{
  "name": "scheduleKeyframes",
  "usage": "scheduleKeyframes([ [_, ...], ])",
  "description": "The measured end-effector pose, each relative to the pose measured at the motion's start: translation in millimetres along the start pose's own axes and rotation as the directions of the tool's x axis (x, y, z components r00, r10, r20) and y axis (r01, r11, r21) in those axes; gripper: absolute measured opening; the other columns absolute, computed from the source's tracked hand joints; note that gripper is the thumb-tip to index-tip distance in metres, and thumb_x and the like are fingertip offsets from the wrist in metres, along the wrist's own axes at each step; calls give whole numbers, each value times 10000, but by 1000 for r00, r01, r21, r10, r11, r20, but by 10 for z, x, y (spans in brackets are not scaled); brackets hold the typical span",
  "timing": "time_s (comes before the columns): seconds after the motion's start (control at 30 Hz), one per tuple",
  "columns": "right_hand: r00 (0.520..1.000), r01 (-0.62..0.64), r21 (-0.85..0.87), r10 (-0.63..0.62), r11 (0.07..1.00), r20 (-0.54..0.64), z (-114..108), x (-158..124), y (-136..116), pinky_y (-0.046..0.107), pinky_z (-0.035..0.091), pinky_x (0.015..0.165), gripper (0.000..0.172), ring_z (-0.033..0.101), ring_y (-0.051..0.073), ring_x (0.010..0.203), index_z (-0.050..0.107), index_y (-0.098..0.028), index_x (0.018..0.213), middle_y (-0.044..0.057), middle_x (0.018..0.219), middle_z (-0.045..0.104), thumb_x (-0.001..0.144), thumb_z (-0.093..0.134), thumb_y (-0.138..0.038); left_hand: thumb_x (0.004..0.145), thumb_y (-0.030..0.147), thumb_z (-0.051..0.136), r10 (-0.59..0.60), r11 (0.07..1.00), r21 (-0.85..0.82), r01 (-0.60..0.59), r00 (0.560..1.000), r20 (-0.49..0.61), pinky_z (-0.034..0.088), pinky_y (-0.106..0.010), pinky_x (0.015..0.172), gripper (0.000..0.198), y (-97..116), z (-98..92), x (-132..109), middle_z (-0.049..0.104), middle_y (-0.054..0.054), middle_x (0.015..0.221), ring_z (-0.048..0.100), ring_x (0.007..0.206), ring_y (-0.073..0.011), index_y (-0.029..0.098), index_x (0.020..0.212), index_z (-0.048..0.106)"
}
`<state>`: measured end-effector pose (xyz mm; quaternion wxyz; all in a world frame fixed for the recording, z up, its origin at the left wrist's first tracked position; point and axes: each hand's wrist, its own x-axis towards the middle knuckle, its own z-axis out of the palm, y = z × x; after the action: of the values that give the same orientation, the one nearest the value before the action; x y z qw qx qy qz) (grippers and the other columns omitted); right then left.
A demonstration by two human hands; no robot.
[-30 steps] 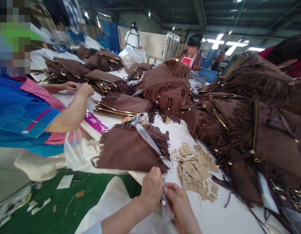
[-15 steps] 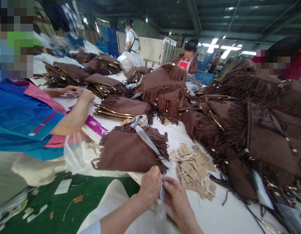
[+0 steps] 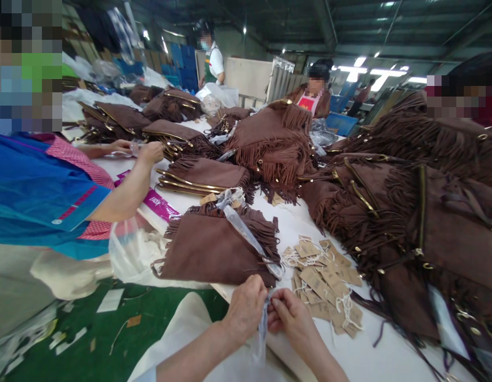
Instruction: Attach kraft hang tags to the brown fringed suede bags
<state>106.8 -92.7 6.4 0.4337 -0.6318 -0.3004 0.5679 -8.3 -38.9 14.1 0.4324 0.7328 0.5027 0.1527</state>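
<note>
Both my hands meet at the near table edge, just below a brown fringed bag (image 3: pixel 214 249). My left hand (image 3: pixel 248 302) is closed on a narrow strip of clear plastic wrap (image 3: pixel 261 329) that hangs down between the hands. My right hand (image 3: pixel 289 315) pinches the same strip near its top, fingers curled. Another clear plastic length (image 3: pixel 246 231) lies across the bag's fringe. Right of the bag, cardboard hang tags (image 3: pixel 323 281) with white strings lie in a loose pile.
Brown fringed bags (image 3: pixel 389 212) are heaped along the right, with more stacked bags (image 3: pixel 206 172) behind. A co-worker in a blue apron (image 3: pixel 50 185) handles plastic at the left. A purple printed strip (image 3: pixel 162 206) lies on the white table (image 3: pixel 389 355). Scraps litter the green floor (image 3: pixel 150 323).
My right hand has shifted slightly right and its fingers have drawn a little away from my left hand. The view has tilted slightly. A person in the background has turned.
</note>
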Motion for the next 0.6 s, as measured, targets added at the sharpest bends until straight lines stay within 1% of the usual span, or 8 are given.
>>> scheduleKeyframes([
  [0.07,1000,24,-86,-23,996,13,-10,-20,0,217,346,408,275,484,99,390,443,-209,682,-50,502,540,701,541,-466,781,194,347,35,999,-30,-35,999,-1,342,-244,619,123,-21,2,-11,505,-4,695,494,675,-143,203,670,401],
  [0.13,992,111,-282,-121,953,-19,-6,-41,15,244,341,434,213,479,125,408,457,-219,700,-38,483,524,773,460,-419,789,216,339,75,996,-54,-75,997,-8,344,-244,625,136,-43,4,-21,505,-9,699,492,679,-145,203,668,399],
  [0.2,964,202,-501,-262,841,-51,8,-49,44,274,338,479,182,502,161,465,463,-225,717,-6,514,533,807,396,-369,793,232,330,107,992,-62,-108,994,-13,343,-244,626,148,-63,9,-26,501,-12,694,489,677,-147,205,662,393],
  [0.23,946,228,-578,-319,783,-59,16,-47,59,285,334,496,175,517,178,498,460,-227,720,14,543,546,810,379,-353,791,234,328,118,991,-62,-119,993,-12,342,-243,623,148,-70,12,-27,498,-11,688,487,673,-146,206,659,390],
  [0.27,935,241,-619,-350,748,-60,25,-40,72,293,330,509,168,530,193,527,456,-228,722,33,573,560,808,372,-345,787,232,328,124,990,-62,-124,992,-11,340,-241,620,145,-76,15,-28,495,-10,683,485,669,-145,207,656,386],
  [0.37,925,244,-658,-375,712,-64,42,-8,83,303,323,518,179,551,215,554,434,-236,728,59,607,585,821,324,-344,774,223,341,109,991,-76,-109,994,-9,335,-232,613,131,-84,22,-29,486,-1,666,479,663,-141,209,650,379],
  [0.47,938,215,-651,-340,728,-70,45,23,64,306,323,525,191,556,225,562,417,-243,725,65,607,591,827,297,-350,761,214,360,76,992,-105,-76,997,-2,332,-233,619,125,-80,23,-28,482,3,661,470,662,-138,206,637,375],
  [0.6,950,198,-632,-305,750,-64,36,46,48,313,303,534,166,535,234,565,405,-243,704,63,600,560,798,319,-349,727,180,379,16,990,-140,-14,1000,13,323,-238,612,116,-46,19,-6,468,12,637,454,642,-133,202,613,375],
])
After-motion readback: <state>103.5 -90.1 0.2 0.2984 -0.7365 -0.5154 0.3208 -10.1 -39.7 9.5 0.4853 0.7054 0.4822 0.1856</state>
